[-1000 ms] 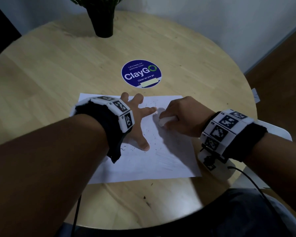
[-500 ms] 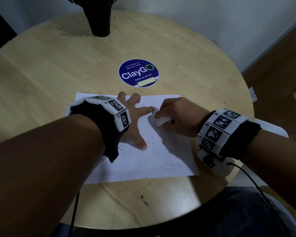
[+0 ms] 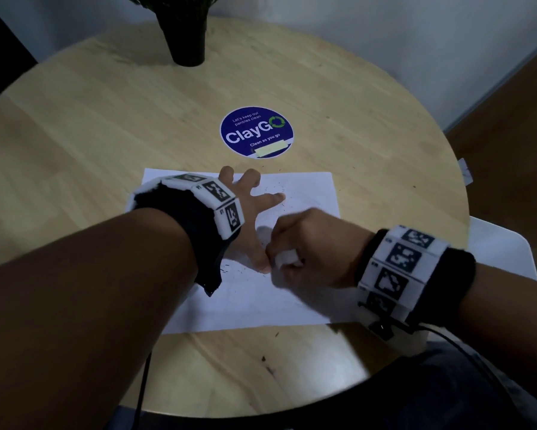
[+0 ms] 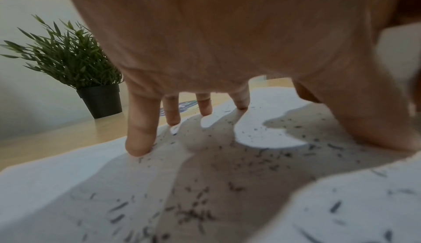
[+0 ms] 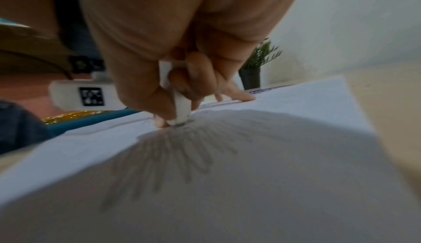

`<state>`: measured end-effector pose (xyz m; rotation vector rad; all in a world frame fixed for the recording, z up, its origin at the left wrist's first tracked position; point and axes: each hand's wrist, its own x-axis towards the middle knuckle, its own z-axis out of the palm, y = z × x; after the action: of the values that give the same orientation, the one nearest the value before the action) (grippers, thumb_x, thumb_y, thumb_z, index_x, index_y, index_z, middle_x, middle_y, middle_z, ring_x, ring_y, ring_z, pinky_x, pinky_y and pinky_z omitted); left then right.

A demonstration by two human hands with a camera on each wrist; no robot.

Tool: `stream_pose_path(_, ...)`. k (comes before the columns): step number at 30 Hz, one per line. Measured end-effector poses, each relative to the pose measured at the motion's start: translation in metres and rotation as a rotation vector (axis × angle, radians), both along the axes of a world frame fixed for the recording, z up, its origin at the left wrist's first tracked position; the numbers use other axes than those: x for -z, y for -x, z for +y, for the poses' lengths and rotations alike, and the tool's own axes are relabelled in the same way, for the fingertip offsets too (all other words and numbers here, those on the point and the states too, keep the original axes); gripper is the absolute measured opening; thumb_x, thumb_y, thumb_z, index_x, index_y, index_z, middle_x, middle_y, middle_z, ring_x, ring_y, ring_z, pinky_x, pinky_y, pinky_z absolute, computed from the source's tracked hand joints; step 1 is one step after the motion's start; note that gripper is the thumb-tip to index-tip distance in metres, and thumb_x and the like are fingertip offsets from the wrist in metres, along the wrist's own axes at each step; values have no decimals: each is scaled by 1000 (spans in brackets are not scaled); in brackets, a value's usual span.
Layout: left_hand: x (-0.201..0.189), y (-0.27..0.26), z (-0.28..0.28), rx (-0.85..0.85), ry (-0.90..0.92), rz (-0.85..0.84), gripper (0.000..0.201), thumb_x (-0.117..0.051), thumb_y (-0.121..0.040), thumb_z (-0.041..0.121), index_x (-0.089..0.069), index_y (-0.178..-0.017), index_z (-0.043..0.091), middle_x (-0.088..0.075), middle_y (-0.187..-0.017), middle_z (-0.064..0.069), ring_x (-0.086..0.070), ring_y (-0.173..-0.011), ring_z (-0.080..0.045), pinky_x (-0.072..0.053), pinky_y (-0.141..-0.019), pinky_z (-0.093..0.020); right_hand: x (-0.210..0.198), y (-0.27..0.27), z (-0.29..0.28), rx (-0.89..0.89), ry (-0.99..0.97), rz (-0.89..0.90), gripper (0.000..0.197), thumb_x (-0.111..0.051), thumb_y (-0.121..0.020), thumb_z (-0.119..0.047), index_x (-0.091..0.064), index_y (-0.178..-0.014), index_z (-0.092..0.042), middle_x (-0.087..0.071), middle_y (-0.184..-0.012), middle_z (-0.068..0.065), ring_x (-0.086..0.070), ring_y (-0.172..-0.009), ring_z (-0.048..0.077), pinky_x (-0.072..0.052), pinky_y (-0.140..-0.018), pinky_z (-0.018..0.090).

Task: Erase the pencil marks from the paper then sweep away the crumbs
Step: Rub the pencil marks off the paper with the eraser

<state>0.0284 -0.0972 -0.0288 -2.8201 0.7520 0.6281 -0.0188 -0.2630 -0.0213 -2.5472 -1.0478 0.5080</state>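
Note:
A white sheet of paper [image 3: 307, 193] lies on the round wooden table [image 3: 105, 135], with faint grey pencil marks [image 5: 182, 160] and dark eraser crumbs [image 4: 193, 211] scattered over it. My left hand [image 3: 248, 212] lies on the sheet with spread, straight fingers [image 4: 141, 135] whose tips press it down. My right hand [image 3: 304, 252] grips a white eraser [image 3: 285, 259] between thumb and fingers, just beside the left thumb. In the right wrist view the eraser [image 5: 181, 104] stands with its tip on the paper over the pencil strokes.
A blue round ClayGo sticker [image 3: 256, 131] lies beyond the paper. A black pot with a green plant [image 3: 184, 35] stands at the table's far edge. A white chair [image 3: 503, 252] is to the right, by the table's rim. A few crumbs [image 3: 264, 358] dot the wood near me.
My right hand has drawn the eraser back toward me, from near the left index fingertip to beside the left thumb. The left hand has stayed pressed on the paper.

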Motion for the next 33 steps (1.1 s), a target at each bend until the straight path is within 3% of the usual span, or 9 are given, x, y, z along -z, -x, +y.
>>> stream_pose_path(6,1,1,-1,2,5,-4,114,-64,-59,79,-1,-149,48,-12,-146,5,-19,-132,-31,-33,-99,-40,-7,-19,-11,242,59,-59,15,-68,-74,-17,-75,-87,-16,-71,-83,3,-63,-77,22,-47,-69,27)
stream_pose_path(10,-1,1,-1,-6,-5,1,112,-63,-59,79,-2,-149,49,-12,-147,5,-18,-133,-29,-33,-99,-40,-8,-1,-1,136,-8,70,10,-69,-69,-13,-70,-79,-16,-61,-66,-11,-47,-54,8,-41,-60,16)
stream_pose_path(14,-1,2,-1,-9,16,7,105,-65,-57,78,-15,-144,49,-16,-142,7,-21,-129,-27,-33,-85,-37,-9,-15,-10,285,-36,-58,19,-70,-71,-14,-61,-87,-14,-46,-61,-12,-42,-52,5,-34,-54,24)
stream_pose_path(16,0,2,-1,-11,-1,8,111,-64,-58,79,-7,-148,50,-14,-145,6,-19,-132,-28,-33,-93,-37,-7,-2,-4,210,-34,-7,13,-69,-69,-19,-63,-81,-16,-51,-59,-12,-46,-53,11,-43,-55,25)
stream_pose_path(18,0,1,-1,-13,-3,2,114,-63,-58,80,-2,-149,49,-12,-147,6,-17,-134,-29,-32,-99,-38,-9,2,-1,170,7,82,8,-69,-68,-21,-65,-73,-19,-52,-57,-14,-49,-54,6,-47,-60,26)
stream_pose_path(23,2,1,-1,-5,-8,-3,115,-63,-59,81,-1,-150,48,-11,-148,5,-17,-134,-30,-31,-100,-39,-13,-17,-6,271,42,-26,4,-69,-69,-23,-68,-70,-19,-58,-59,-9,-51,-57,9,-43,-60,23)
stream_pose_path(26,1,3,-1,-7,-6,-12,116,-62,-57,83,-1,-149,49,-12,-147,7,-18,-134,-29,-31,-100,-37,-10,4,3,158,-1,108,2,-71,-67,-20,-71,-65,-20,-61,-57,-14,-54,-55,4,-42,-59,9)
stream_pose_path(29,2,3,-1,-1,5,-15,114,-62,-59,81,-1,-150,48,-12,-147,5,-18,-133,-30,-31,-100,-39,-13,-11,-3,317,27,20,11,-68,-63,-32,-62,-61,-22,-57,-56,-13,-55,-55,5,-51,-61,25)
stream_pose_path(33,0,2,-1,-6,-9,8,114,-63,-61,79,0,-150,48,-10,-149,5,-14,-136,-30,-30,-103,-40,-16,-5,4,229,84,60,11,-72,-68,-28,-63,-63,-24,-53,-54,-15,-51,-53,1,-45,-59,20)
